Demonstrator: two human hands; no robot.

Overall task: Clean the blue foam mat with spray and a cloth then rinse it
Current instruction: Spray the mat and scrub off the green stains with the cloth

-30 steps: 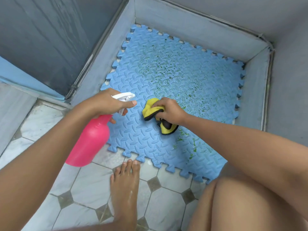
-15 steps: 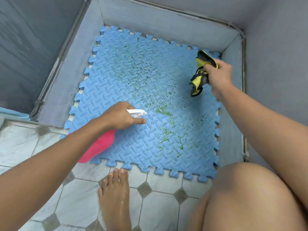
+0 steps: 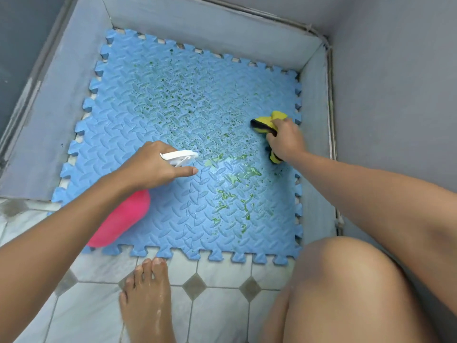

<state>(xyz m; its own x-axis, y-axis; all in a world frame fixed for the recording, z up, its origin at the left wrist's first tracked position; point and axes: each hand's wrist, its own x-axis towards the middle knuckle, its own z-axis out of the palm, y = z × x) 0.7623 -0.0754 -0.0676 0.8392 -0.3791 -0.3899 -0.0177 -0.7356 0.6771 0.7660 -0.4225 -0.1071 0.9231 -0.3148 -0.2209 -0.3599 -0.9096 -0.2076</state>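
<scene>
Grey walls enclose the mat. Your left hand wraps the bottle, forefinger extended, aiming at green smears; your right hand, at three o'clock, fingers clenched, presses the cloth down.

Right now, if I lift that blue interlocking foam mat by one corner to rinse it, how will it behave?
The blue interlocking foam mat would probably flex and droop, being thin foam. A zigzag seam suggests joined tiles, so it may fold or separate there. Its wet, green-smeared surface looks slippery, so the right hand might need a firm pinch.
</scene>
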